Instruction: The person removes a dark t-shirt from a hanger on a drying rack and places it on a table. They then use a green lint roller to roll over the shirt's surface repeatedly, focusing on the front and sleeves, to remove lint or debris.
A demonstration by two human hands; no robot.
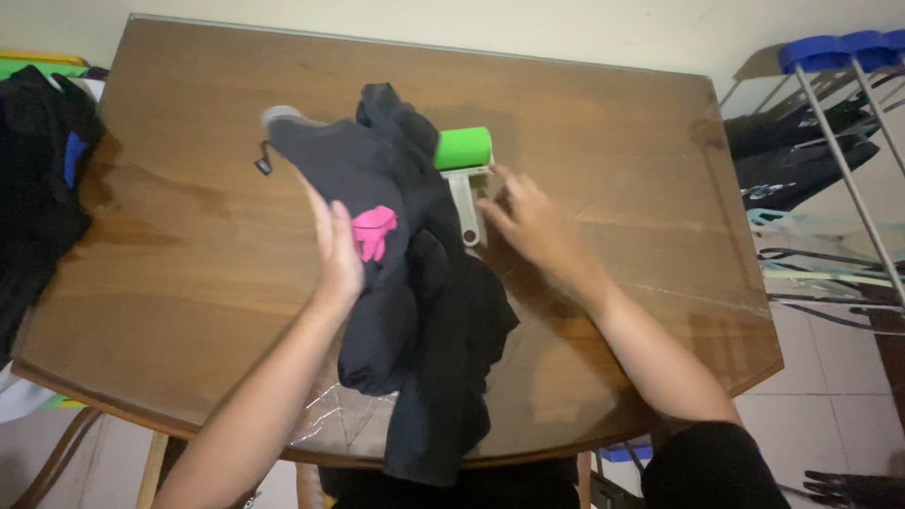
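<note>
Dark garment (415, 311) over near table (189, 311) edge, left hand (337, 250) flat-spread on it, right hand (528, 219) loosely open beside lint roller (464, 165).

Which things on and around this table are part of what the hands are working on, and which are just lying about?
In use:
- dark garment with pink patch, pressed by left hand
- green lint roller, right hand at its handle
- wooden table

Lying about:
- dark clothes pile at left edge
- drying rack at right
</note>
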